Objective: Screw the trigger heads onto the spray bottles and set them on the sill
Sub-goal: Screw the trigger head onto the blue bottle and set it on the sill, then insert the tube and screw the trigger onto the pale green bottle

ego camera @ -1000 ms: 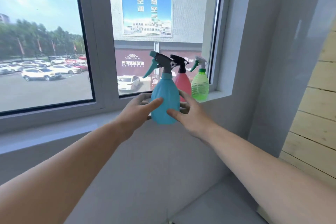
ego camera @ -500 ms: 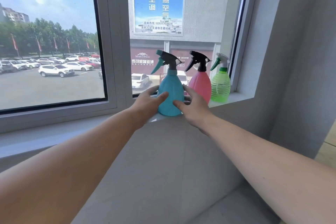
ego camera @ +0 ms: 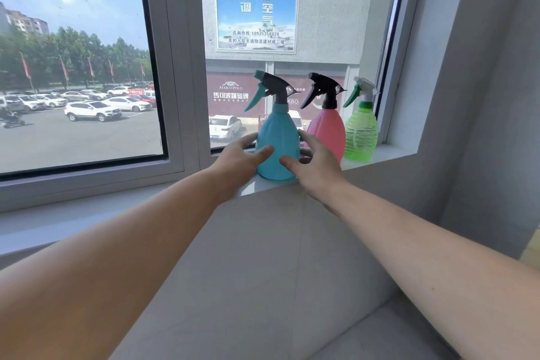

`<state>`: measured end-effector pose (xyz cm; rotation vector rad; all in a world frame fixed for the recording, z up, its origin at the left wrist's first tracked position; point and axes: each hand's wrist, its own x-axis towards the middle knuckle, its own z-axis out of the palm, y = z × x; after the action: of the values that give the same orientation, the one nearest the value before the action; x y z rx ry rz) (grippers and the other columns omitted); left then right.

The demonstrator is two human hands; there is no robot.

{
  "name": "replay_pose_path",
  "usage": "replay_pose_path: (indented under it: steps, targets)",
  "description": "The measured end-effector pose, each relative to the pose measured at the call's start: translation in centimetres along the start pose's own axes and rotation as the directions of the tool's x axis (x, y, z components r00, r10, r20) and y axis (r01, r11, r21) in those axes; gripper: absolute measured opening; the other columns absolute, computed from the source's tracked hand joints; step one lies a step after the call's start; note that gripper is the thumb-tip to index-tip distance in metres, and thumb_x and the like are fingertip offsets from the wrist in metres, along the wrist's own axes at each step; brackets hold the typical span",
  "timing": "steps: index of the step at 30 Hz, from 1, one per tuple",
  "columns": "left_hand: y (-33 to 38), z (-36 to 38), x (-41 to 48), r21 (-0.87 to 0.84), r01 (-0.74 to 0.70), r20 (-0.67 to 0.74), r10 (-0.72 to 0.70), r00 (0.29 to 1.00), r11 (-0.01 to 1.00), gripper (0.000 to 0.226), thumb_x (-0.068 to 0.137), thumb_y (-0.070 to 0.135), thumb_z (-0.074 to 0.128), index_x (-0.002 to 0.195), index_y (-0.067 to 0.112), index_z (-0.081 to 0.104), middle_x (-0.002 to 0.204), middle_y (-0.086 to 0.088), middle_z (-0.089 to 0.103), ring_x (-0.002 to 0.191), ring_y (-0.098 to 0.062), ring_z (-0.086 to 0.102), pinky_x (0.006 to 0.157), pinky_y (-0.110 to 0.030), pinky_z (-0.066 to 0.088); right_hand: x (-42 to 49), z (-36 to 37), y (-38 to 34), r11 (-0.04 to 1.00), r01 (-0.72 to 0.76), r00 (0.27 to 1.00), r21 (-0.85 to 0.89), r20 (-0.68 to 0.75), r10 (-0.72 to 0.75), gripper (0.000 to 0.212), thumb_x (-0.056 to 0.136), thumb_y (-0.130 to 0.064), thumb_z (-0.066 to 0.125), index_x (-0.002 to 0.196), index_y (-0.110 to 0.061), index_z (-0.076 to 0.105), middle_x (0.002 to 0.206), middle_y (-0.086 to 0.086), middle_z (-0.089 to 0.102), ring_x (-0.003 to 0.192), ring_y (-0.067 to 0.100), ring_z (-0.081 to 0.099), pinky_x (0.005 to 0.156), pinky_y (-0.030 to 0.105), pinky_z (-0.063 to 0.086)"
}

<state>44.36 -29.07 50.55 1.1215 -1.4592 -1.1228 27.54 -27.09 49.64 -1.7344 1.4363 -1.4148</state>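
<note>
Your left hand [ego camera: 239, 158] and right hand [ego camera: 317, 164] cup the blue bottle [ego camera: 278, 145] from either side, thumbs on its front. It stands upright on the sill [ego camera: 388, 152], trigger head [ego camera: 270, 89] fitted, with the pink bottle [ego camera: 327, 131] and green bottle [ego camera: 361, 136] to its right.

There is one view only, from the person's head, facing forward and slightly down toward the window [ego camera: 87, 67]. It sits close in, both forearms stretching away from the lens to the sill [ego camera: 380, 155] at the middle.
</note>
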Motion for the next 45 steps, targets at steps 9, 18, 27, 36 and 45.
replay_pose_path:
  steps: [9, 18, 27, 36, 45]
  targets:
    - [2.4, -0.4, -4.3, 0.2, -0.077, -0.239, 0.125, 0.963, 0.977, 0.063, 0.091, 0.039, 0.075, 0.143, 0.018, 0.048, 0.122, -0.006, 0.066, 0.093, -0.019, 0.062, 0.066, -0.024, 0.044, -3.1, -2.2, -0.1, 0.999, -0.008, 0.996, -0.035, -0.086, 0.005, 0.059, 0.086, -0.037, 0.071, 0.14, -0.027, 0.047, 0.114, -0.006, 0.062, 0.102, 0.009, 0.062, 0.085, 0.027, 0.05]
    - [-3.7, 4.2, -11.4, 0.154, -0.098, 0.006, 0.098, 0.995, 0.983, 0.024, 0.089, 0.031, 0.078, 0.107, 0.019, 0.067, 0.103, -0.014, 0.077, 0.083, -0.02, 0.072, 0.077, -0.03, 0.06, -11.2, -5.2, 7.5, 0.977, -0.207, 0.977, 0.051, -0.049, 0.21, 0.008, 0.09, -0.017, 0.07, 0.084, -0.018, 0.064, 0.078, 0.01, 0.068, 0.073, 0.028, 0.065, 0.082, 0.052, 0.058]
    - [-23.8, 9.3, -13.0, 0.431, 0.333, 0.257, -0.468, 0.845, 0.838, 0.048, 0.078, 0.05, 0.079, 0.113, 0.022, 0.063, 0.109, -0.009, 0.07, 0.091, -0.021, 0.068, 0.094, -0.045, 0.059, -21.2, -3.0, 23.0, 0.835, -0.526, 0.83, -0.157, 0.115, 0.545, 0.013, 0.09, -0.014, 0.069, 0.08, -0.021, 0.064, 0.077, 0.007, 0.066, 0.076, 0.023, 0.061, 0.081, 0.051, 0.055]
    - [-39.1, 11.2, -14.3, 0.587, 0.507, 0.204, -0.722, 0.662, 0.631, 0.055, 0.09, 0.045, 0.075, 0.134, 0.017, 0.055, 0.113, -0.002, 0.06, 0.095, -0.018, 0.06, 0.067, -0.021, 0.047, -24.3, 3.6, 36.2, 0.68, -0.644, 0.658, -0.35, 0.199, 0.726, 0.022, 0.086, -0.033, 0.071, 0.097, -0.014, 0.069, 0.088, 0.003, 0.066, 0.082, 0.019, 0.061, 0.072, 0.027, 0.046]
    - [-48.1, 12.1, -15.2, 0.717, 0.51, 0.146, -0.818, 0.556, 0.475, 0.097, 0.075, 0.064, 0.078, 0.15, 0.017, 0.04, 0.141, -0.005, 0.054, 0.118, -0.023, 0.061, 0.088, -0.033, 0.056, -24.8, 10.1, 44.7, 0.476, -0.786, 0.447, -0.394, 0.169, 0.878, 0.063, 0.083, -0.046, 0.071, 0.133, -0.011, 0.054, 0.125, 0.008, 0.061, 0.113, 0.025, 0.06, 0.09, 0.029, 0.048]
